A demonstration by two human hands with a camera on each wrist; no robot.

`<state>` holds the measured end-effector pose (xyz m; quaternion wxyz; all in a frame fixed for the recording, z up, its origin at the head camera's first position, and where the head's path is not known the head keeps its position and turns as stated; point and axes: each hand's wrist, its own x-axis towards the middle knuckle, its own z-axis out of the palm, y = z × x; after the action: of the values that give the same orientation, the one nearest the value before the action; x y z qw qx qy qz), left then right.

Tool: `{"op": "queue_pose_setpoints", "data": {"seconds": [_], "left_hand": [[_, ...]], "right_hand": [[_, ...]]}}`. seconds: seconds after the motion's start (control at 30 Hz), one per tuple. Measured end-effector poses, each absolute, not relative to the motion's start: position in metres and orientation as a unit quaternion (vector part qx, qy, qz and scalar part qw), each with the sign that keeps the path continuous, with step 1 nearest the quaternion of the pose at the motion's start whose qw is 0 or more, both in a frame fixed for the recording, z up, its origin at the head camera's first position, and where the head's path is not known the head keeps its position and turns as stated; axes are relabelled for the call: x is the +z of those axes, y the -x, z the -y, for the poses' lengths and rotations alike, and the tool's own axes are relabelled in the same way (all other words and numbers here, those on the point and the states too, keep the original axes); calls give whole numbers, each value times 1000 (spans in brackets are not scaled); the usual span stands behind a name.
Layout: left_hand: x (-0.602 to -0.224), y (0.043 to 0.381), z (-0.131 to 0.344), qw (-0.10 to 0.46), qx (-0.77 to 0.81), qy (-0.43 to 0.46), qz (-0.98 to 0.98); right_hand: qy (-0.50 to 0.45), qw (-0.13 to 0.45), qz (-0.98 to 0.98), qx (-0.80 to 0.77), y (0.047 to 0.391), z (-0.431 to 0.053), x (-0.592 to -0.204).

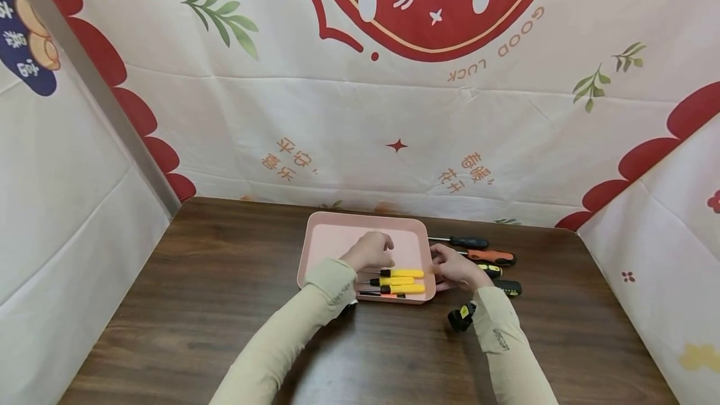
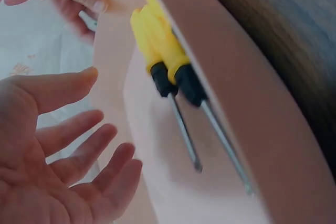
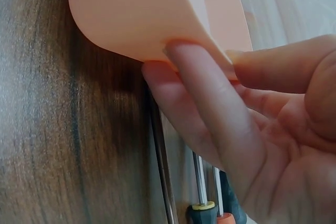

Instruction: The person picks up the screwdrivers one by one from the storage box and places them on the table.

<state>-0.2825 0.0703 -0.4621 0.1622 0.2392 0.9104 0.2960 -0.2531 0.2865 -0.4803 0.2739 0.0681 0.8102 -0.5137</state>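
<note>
A pink tray (image 1: 337,230) lies on the wooden table. Three yellow-handled screwdrivers (image 1: 413,280) lie inside along its front wall, their shafts pointing left. My right hand (image 1: 452,267) grips the tray's right side, with the thumb (image 3: 278,69) over the rim and the fingers against the outer wall and its lower edge. Over the tray's middle hovers my left hand (image 1: 371,250), holding nothing. In the left wrist view its fingers (image 2: 79,156) are spread and slightly bent, apart from the yellow handles (image 2: 157,35).
Several loose screwdrivers lie right of the tray, among them one with a black handle (image 1: 469,242), one orange (image 1: 491,257) and one dark with yellow marks (image 1: 509,287). A small black object with a yellow label (image 1: 461,317) sits beside the right cuff. Behind the table hangs a printed cloth (image 1: 360,124).
</note>
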Motion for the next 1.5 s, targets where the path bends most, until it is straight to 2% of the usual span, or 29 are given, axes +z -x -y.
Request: {"op": "queue_pose_setpoints", "data": {"seconds": [0.13,0.37,0.57,1.5], "left_hand": [[-466,282,-77,178,279,-257,-908],[-462,277,-84,230,261,-234,-908],[-463,276,-88,248,234,-230,-911],[-475,278,-98,248,183,-249,-918]], "right_hand": [[-69,273,-813,-510,254,-286,-480],[-74,276,-821,-495,256,-283,-477],[-78,279,-822,-490,258,-282,-477],[-77,286,-821,-489,259,-283,-476]]}}
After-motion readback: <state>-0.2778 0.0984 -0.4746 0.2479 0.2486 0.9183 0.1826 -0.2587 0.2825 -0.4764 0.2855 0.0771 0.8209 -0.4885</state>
